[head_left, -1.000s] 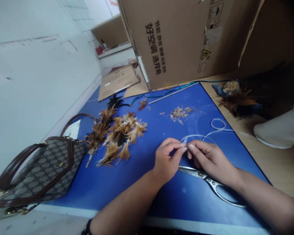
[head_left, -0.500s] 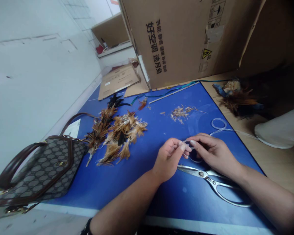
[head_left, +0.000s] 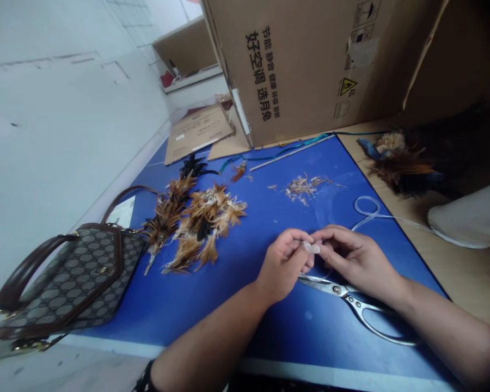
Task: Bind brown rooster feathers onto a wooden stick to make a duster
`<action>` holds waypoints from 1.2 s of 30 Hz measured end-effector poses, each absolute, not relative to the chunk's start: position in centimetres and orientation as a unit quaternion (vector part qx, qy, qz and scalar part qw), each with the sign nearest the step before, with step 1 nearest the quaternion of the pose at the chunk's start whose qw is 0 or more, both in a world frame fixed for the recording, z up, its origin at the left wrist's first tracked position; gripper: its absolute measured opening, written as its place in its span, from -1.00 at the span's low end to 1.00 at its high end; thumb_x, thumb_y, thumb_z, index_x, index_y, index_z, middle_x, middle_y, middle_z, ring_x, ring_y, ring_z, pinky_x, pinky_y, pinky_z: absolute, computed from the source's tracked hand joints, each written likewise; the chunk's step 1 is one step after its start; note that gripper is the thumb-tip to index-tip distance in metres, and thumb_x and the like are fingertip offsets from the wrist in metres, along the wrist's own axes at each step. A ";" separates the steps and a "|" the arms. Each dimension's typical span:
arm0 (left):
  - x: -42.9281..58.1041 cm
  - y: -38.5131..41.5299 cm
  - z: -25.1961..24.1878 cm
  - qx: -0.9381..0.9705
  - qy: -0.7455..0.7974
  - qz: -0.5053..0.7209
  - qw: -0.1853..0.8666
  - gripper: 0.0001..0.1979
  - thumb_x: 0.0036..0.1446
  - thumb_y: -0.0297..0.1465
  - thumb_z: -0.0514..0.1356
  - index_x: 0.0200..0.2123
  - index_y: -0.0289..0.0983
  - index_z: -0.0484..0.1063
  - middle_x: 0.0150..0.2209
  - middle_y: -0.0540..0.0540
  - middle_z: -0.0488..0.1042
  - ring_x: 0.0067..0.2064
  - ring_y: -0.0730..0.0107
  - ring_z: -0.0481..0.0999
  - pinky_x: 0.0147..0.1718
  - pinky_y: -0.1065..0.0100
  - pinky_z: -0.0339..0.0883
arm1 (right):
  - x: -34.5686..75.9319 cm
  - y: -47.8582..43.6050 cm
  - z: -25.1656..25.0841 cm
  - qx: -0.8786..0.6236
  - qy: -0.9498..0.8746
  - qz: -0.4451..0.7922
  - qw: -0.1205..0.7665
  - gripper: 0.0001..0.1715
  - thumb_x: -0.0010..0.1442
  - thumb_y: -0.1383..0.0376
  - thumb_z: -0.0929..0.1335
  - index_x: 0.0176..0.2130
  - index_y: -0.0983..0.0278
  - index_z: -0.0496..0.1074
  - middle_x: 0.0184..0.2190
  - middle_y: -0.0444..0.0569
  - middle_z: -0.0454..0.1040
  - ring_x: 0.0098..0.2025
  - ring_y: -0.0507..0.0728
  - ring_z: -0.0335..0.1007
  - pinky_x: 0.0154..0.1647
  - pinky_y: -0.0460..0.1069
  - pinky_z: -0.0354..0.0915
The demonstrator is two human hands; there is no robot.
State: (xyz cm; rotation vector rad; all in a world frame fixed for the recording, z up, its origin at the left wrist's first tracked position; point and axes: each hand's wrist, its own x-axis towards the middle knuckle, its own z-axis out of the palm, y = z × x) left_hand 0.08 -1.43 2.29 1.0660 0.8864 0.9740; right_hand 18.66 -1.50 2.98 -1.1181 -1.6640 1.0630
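My left hand (head_left: 283, 264) and my right hand (head_left: 353, 258) meet over the blue mat (head_left: 237, 310), fingertips pinched together on a thin clear cord (head_left: 367, 209). The cord loops away to the right towards a white roll (head_left: 469, 218). Steel scissors (head_left: 359, 307) lie on the mat just under my right hand and wrist. A heap of brown and black feathers (head_left: 196, 223) lies to the left of my hands.
A patterned handbag (head_left: 65, 283) sits at the mat's left edge. A big cardboard box (head_left: 310, 60) stands behind. Small feather scraps (head_left: 304, 188) and a thin stick (head_left: 289, 153) lie near it. More feathers (head_left: 400, 160) rest on the wooden surface at right.
The wide loop of cord between my hands has shrunk and been drawn in. My fingertips have closed together on it, and both hands have shifted slightly.
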 end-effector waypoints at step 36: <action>0.1 -1.3 2.3 0.418 0.373 0.490 0.668 -0.79 0.25 -0.26 0.29 -0.29 -0.31 0.45 -0.37 -0.07 0.50 -0.32 0.43 0.44 -0.20 0.31 0.33 | 18.2 -1.8 3.5 -0.418 -0.605 0.545 0.402 -0.76 0.41 0.10 0.30 -0.13 0.22 0.39 -0.05 0.06 0.55 -0.46 0.00 0.42 -0.42 -0.04 0.43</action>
